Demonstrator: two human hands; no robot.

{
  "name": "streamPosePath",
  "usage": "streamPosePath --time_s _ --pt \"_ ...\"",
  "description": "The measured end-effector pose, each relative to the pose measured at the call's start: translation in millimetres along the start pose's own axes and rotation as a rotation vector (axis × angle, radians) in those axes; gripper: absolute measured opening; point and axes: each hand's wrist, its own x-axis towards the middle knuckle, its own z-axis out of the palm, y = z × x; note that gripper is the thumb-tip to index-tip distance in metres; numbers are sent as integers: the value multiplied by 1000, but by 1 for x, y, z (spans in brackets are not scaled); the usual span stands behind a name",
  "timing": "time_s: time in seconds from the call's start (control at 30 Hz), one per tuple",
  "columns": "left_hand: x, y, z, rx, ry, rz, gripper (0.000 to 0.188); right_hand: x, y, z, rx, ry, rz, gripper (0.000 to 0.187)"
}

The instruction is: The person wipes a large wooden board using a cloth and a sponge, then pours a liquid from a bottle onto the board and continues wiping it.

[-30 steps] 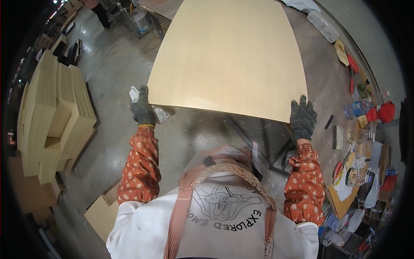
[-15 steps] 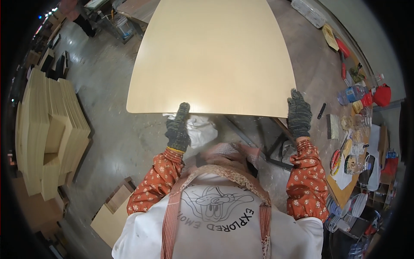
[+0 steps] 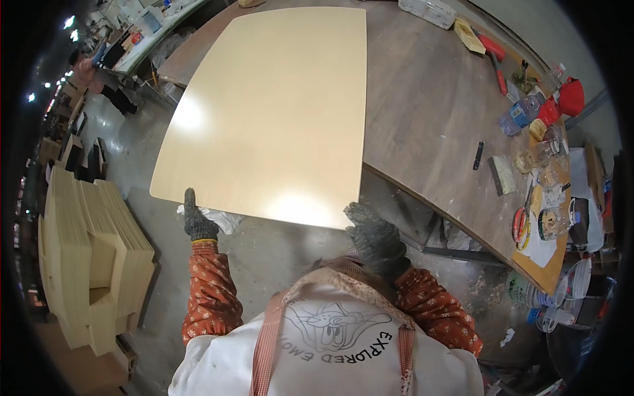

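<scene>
A large pale wooden panel (image 3: 271, 119) with rounded corners and curved sides lies partly over the brown worktable (image 3: 422, 99), its near end jutting past the table edge. My left hand (image 3: 199, 221), in a dark knitted glove, grips the panel's near edge close to its left corner, thumb on top and fingers hidden below. At the near right corner, my right hand (image 3: 378, 241), gloved alike, closes on the panel with its fingertips at the edge. White cloth (image 3: 226, 220) shows under the panel beside my left hand; whether that hand holds it is unclear.
Stacked pale panels (image 3: 99, 257) stand on the floor at left. Along the table's right side are a plastic bottle (image 3: 522, 115), a sanding block (image 3: 502, 175), a black marker (image 3: 478, 156), scissors (image 3: 522, 224) and jars. A person (image 3: 92, 76) stands far left.
The panel has shifted left and turned, baring more of the tabletop at right. Both hands have moved left and lower with it, the right one farther.
</scene>
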Motion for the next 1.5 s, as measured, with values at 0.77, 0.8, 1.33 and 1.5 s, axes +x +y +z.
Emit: streamPosePath --time_s 0.77,0.8,1.33,1.5 --pt "-83 20 -35 330 -119 -131 29 41 -130 98 362 -898 -129 24" --pt "-62 29 -49 314 -139 -95 27 50 -133 98 328 -947 -230 23" --pt "-64 38 -66 689 160 14 36 357 188 73 -349 -36 -11 48" --pt "-64 28 -65 805 515 210 44 433 263 50 -571 -204 464 69"
